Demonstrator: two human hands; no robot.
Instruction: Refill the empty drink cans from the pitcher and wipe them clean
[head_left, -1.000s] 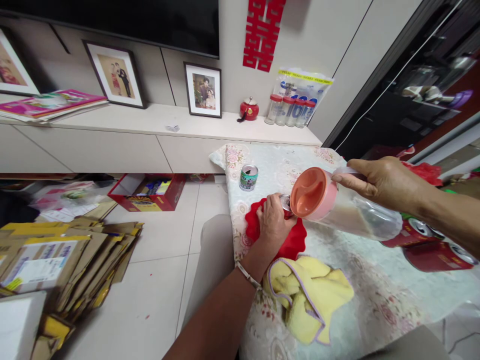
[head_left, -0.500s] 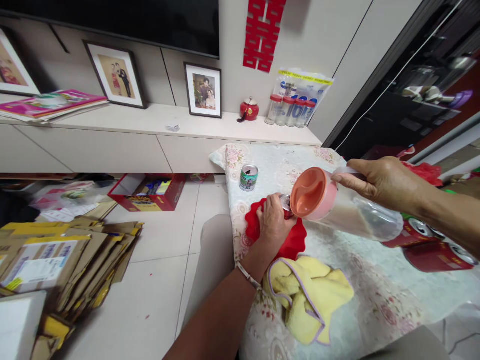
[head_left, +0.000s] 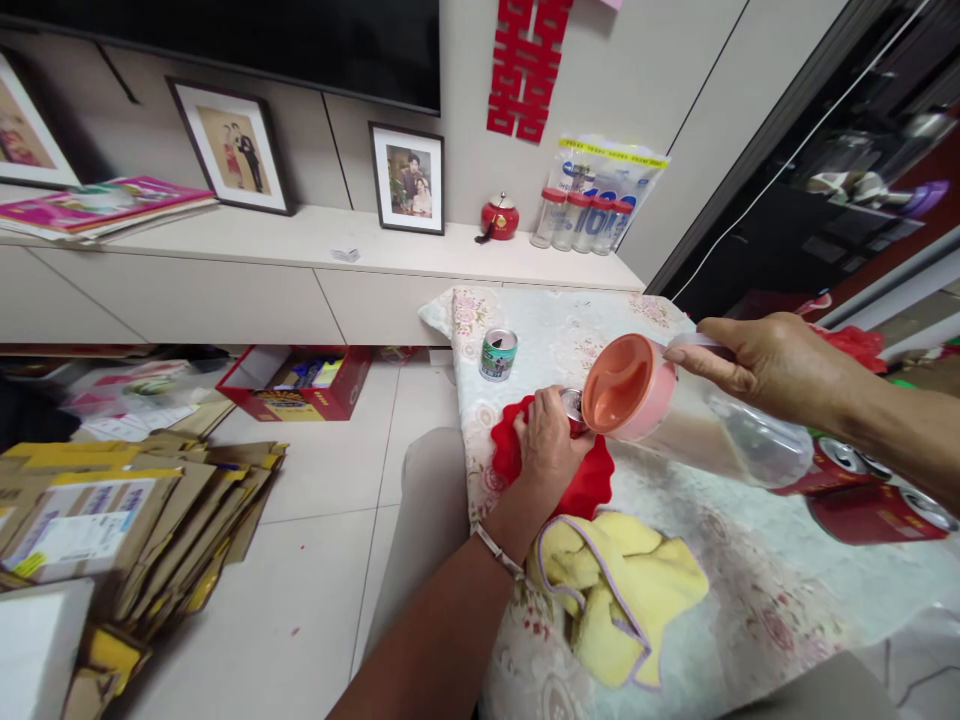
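Observation:
My left hand (head_left: 551, 440) is wrapped round a small red can (head_left: 574, 408) that stands on a red wavy-edged plate (head_left: 596, 485). Most of the can is hidden by my fingers. With my right hand (head_left: 757, 365) I grip the handle of a clear plastic pitcher (head_left: 697, 440). It lies tilted almost flat, its pink-orange lid (head_left: 622, 385) right at the can's top, and pale cloudy liquid shows inside. Any stream between lid and can is hidden. A small green-and-white can (head_left: 498, 356) stands beyond the plate, and a yellow cloth (head_left: 626, 600) lies crumpled in front of it.
Several red cans (head_left: 877, 510) lie at the right on the flowered tablecloth (head_left: 750, 580). Behind the table runs a white cabinet (head_left: 300, 250) with framed photos and jars (head_left: 577, 222). Flattened cardboard (head_left: 165, 520) and a red box (head_left: 300, 385) are on the floor at left.
Hardly anything differs. The pitcher and my right hand have shifted very slightly to the right; my left hand keeps its place on the can.

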